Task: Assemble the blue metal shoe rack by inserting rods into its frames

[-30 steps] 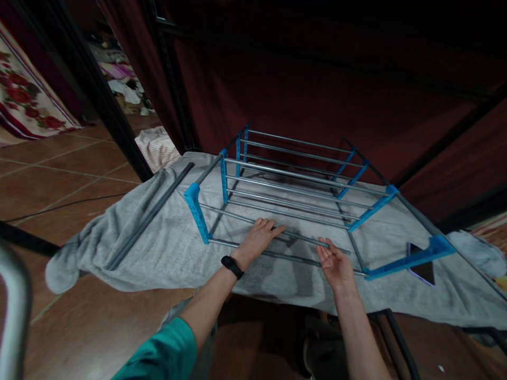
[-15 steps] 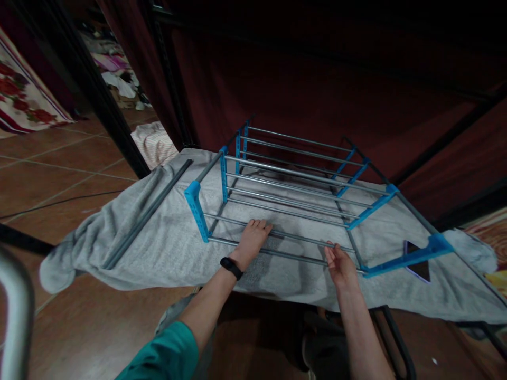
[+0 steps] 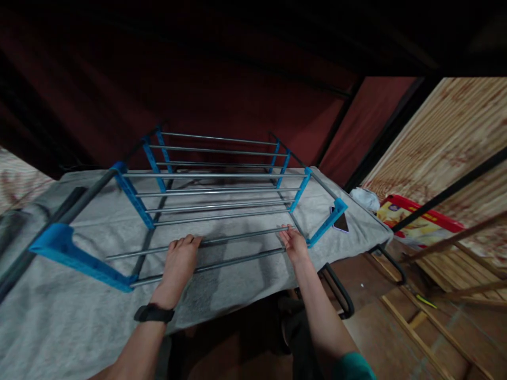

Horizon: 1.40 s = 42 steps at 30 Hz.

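A rack of grey metal rods (image 3: 222, 175) joined by blue plastic side pieces (image 3: 130, 194) lies on a grey blanket (image 3: 59, 311) spread over a low table. My left hand (image 3: 179, 261) rests on the two nearest rods, fingers curled over the farther one. A black band sits on that wrist. My right hand (image 3: 293, 244) grips the right end of the same rod, close to a blue end piece (image 3: 328, 221). Both hands are closed on that rod.
A phone (image 3: 340, 221) lies on the blanket just right of the rack. Dark red curtains hang behind. A black tube frame (image 3: 340, 290) sticks out under the table edge. At the right are a woven mat, a red-edged bag (image 3: 415, 221) and wooden slats on the floor.
The view has swung to the right, showing the mat and wooden slats. Both hands moved onto the farther front rod, and my right hand closed on it.
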Each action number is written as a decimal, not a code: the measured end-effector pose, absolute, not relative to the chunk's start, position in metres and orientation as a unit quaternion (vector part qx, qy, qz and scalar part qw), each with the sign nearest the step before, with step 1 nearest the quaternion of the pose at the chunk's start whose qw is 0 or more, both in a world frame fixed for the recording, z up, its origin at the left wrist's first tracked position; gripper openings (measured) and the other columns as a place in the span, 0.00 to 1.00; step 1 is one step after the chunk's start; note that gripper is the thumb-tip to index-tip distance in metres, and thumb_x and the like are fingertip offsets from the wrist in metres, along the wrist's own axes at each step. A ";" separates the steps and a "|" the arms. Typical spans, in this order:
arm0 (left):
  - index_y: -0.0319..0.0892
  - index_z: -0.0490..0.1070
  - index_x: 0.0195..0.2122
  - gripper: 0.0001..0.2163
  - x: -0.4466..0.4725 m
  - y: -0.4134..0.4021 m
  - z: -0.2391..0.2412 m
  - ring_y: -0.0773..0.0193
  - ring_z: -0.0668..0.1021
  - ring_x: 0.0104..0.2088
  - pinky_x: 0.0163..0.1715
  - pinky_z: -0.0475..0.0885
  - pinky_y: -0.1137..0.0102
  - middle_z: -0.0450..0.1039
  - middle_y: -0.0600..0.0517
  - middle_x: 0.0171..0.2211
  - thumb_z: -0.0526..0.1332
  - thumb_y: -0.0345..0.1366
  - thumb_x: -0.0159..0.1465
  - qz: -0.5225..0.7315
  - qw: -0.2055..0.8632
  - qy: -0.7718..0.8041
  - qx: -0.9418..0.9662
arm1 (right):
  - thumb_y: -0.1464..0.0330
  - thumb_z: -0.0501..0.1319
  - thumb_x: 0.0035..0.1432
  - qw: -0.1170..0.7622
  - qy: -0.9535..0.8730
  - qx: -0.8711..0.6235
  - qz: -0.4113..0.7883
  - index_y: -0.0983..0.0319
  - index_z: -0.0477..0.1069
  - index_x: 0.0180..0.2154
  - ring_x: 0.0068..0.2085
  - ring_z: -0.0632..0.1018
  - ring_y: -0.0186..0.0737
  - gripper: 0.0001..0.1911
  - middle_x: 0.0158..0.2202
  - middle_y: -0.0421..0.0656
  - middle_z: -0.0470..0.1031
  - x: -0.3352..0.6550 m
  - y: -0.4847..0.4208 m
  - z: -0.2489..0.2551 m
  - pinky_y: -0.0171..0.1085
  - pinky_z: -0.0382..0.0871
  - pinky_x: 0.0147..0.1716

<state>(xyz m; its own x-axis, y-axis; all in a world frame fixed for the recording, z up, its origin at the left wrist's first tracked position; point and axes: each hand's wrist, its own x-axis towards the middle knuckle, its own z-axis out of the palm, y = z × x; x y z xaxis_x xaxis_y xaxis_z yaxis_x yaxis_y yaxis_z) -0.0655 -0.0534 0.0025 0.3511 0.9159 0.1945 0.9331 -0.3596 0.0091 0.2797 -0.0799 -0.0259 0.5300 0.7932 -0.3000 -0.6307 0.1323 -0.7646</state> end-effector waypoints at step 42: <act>0.40 0.64 0.44 0.13 -0.062 -0.054 0.003 0.54 0.74 0.39 0.41 0.66 0.62 0.70 0.46 0.38 0.46 0.22 0.63 -0.096 0.116 -0.507 -0.849 | 0.71 0.51 0.64 0.745 0.025 -0.402 0.532 0.59 0.70 0.38 0.36 0.81 0.33 0.09 0.35 0.42 0.79 0.308 -0.080 -0.019 0.35 0.78 0.37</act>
<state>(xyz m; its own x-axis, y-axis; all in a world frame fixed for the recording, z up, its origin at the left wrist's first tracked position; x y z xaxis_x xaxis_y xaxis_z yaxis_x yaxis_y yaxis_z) -0.0617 -0.0536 0.0029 0.4671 0.8384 0.2810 0.8831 -0.4586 -0.0995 0.3084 -0.0801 -0.0185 0.4337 0.7725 -0.4638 -0.8120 0.1120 -0.5728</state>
